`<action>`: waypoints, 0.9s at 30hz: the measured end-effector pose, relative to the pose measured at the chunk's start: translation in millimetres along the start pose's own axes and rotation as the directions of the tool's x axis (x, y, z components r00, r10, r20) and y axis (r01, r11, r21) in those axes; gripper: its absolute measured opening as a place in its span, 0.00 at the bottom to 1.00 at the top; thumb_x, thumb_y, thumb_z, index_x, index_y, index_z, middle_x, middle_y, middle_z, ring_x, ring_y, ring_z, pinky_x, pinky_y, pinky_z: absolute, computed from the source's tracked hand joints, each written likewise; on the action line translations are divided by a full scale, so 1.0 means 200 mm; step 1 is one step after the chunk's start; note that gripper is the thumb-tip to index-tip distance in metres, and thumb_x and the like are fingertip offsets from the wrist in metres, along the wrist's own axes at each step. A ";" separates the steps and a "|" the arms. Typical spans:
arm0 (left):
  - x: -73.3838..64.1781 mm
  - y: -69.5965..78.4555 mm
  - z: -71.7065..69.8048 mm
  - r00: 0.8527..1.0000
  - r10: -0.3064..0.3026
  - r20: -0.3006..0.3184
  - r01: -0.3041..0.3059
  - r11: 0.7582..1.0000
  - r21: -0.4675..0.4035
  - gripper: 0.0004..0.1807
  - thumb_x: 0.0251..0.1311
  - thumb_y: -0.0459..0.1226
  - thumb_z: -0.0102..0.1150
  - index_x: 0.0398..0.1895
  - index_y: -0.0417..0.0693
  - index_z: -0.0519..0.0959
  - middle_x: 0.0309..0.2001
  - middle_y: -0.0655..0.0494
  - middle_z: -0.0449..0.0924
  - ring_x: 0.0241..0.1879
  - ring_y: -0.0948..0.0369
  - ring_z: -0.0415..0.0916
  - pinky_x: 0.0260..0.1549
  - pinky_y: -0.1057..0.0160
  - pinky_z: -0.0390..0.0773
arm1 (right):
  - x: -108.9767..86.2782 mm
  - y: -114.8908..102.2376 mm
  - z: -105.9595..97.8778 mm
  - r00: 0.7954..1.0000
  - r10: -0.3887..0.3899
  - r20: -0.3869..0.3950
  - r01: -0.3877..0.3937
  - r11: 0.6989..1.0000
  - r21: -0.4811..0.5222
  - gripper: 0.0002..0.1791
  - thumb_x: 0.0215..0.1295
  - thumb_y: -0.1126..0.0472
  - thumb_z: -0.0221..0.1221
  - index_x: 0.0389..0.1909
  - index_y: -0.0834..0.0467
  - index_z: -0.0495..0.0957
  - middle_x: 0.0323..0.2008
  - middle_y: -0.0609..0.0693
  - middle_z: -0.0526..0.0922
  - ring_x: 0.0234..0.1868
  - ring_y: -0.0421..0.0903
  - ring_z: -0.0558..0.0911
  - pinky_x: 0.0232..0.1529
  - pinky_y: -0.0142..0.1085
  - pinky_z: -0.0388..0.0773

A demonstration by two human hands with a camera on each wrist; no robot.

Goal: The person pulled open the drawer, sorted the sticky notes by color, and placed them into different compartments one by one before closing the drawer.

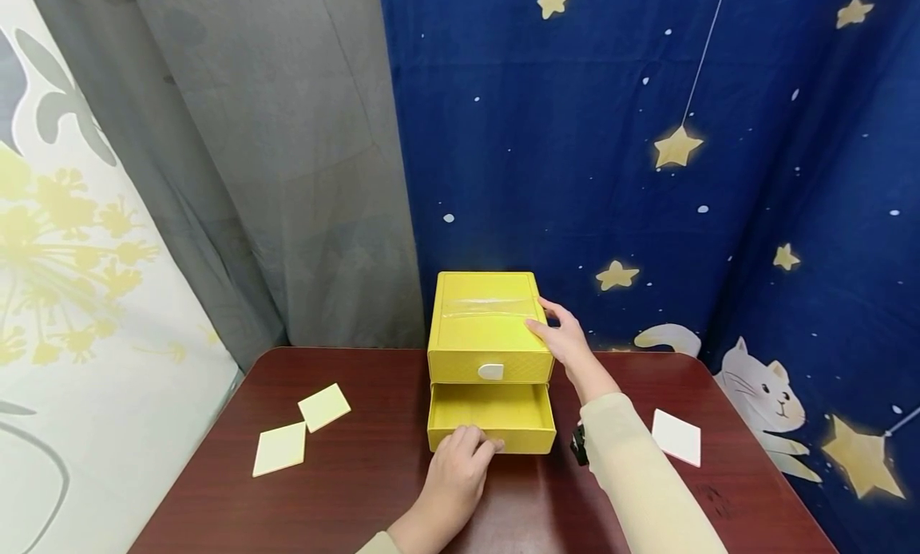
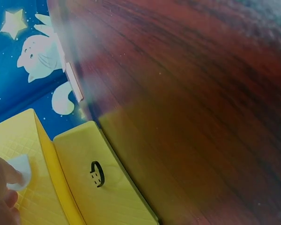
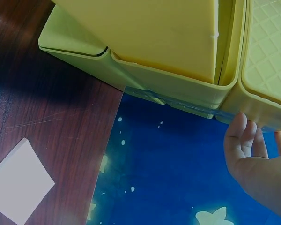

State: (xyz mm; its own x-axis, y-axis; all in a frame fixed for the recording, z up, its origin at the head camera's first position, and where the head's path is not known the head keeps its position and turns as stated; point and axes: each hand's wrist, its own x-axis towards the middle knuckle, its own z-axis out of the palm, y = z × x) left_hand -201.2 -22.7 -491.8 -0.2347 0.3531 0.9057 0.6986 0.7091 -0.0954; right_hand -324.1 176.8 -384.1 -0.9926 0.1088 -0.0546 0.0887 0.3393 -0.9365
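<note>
A yellow drawer box (image 1: pixel 489 290) stands near the table's back edge, with a white tab (image 1: pixel 491 371) on its upper drawer. Below that, the middle drawer (image 1: pixel 528 441) is pulled out; its visible inside holds nothing. My left hand (image 1: pixel 456 474) is at this drawer's front, its fingers pinching the white tab (image 2: pixel 21 171) in the left wrist view. With the thumb on the top and the fingers along the right side, my right hand (image 1: pixel 571 346) holds the box. The left wrist view also shows a lower drawer front (image 2: pixel 79 145) with a black mark.
Two pale yellow paper pads (image 1: pixel 280 449) lie on the dark red table (image 1: pixel 359 498) at the left. A white pad (image 1: pixel 677 437) lies at the right, by the right forearm. Grey and blue star-printed curtains (image 1: pixel 503 155) hang behind the table.
</note>
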 end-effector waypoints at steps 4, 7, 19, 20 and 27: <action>0.00 0.01 -0.01 1.000 -0.006 0.007 0.006 1.000 -0.010 0.10 0.56 0.39 0.59 0.19 0.49 0.75 0.23 0.61 0.66 0.20 0.64 0.63 0.20 0.76 0.54 | 0.00 0.00 0.00 1.000 0.000 -0.001 0.000 1.000 -0.002 0.34 0.64 0.51 0.59 0.71 0.43 0.59 0.68 0.52 0.61 0.68 0.54 0.61 0.66 0.53 0.61; 0.00 0.02 -0.02 1.000 -0.010 0.014 0.010 1.000 -0.021 0.10 0.57 0.39 0.59 0.19 0.49 0.75 0.23 0.61 0.65 0.20 0.64 0.62 0.20 0.76 0.54 | 0.00 0.00 0.00 1.000 0.001 -0.002 -0.001 1.000 -0.007 0.34 0.64 0.50 0.59 0.71 0.43 0.58 0.68 0.52 0.61 0.68 0.54 0.61 0.66 0.53 0.60; -0.02 0.04 -0.06 1.000 -0.001 0.025 0.002 0.999 -0.037 0.09 0.59 0.40 0.57 0.22 0.50 0.77 0.24 0.62 0.66 0.21 0.64 0.61 0.21 0.76 0.54 | 0.00 0.01 0.00 1.000 0.012 0.007 -0.012 1.000 0.001 0.35 0.65 0.50 0.58 0.71 0.42 0.57 0.70 0.51 0.59 0.65 0.54 0.64 0.65 0.52 0.63; -0.02 0.05 -0.06 1.000 0.001 0.023 0.000 0.999 -0.039 0.09 0.59 0.40 0.56 0.23 0.50 0.77 0.24 0.62 0.66 0.21 0.65 0.61 0.21 0.77 0.54 | 0.00 0.01 0.00 1.000 0.013 0.008 -0.013 1.000 0.002 0.35 0.65 0.50 0.58 0.71 0.42 0.57 0.70 0.51 0.59 0.66 0.54 0.64 0.65 0.52 0.63; -0.02 0.05 -0.07 1.000 -0.001 0.002 0.001 0.999 -0.054 0.08 0.58 0.40 0.56 0.23 0.50 0.79 0.24 0.62 0.66 0.22 0.65 0.61 0.22 0.77 0.55 | 0.00 0.01 0.00 1.000 0.011 0.005 -0.011 1.000 0.003 0.35 0.65 0.49 0.58 0.71 0.41 0.57 0.69 0.51 0.60 0.67 0.54 0.61 0.66 0.53 0.60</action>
State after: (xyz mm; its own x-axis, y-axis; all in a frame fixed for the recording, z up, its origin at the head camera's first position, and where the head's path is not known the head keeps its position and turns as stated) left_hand -183.3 -25.0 -490.9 -0.2368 0.3533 0.9050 0.7335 0.6759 -0.0719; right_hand -324.3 177.8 -386.9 -0.9920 0.1076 -0.0666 0.0993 0.3354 -0.9368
